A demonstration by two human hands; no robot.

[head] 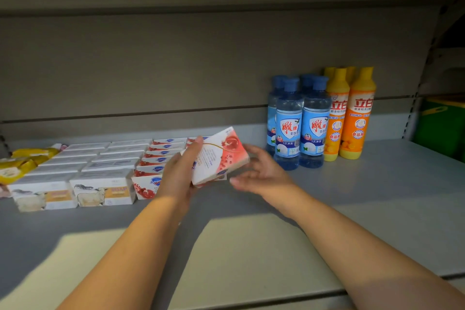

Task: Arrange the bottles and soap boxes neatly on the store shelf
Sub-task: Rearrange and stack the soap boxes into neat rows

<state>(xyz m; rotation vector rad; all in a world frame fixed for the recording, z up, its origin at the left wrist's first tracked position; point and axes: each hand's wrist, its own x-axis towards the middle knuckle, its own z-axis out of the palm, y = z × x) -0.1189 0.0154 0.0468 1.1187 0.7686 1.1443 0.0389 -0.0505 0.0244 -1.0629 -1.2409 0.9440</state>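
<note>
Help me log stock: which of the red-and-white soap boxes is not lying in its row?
The soap box that the left hand grips, tilted above the shelf; the other red-and-white boxes lie flat in rows.

Four blue bottles (289, 123) with blue caps and blue-and-white labels stand upright in a tight two-by-two cluster towards the back of the grey shelf (377, 196). Just to their right, touching them, stand orange bottles (357, 118) with yellow caps, two in front and more behind. Left of the blue bottles, a red-and-white soap box (221, 156) is tilted above the shelf, broad face up, gripped by the left hand (181, 171). Further left of the blue bottles runs a front-to-back row of matching red boxes (161, 158), then two rows of white soap boxes (100, 166), all lying flat, packed edge to edge.
</note>
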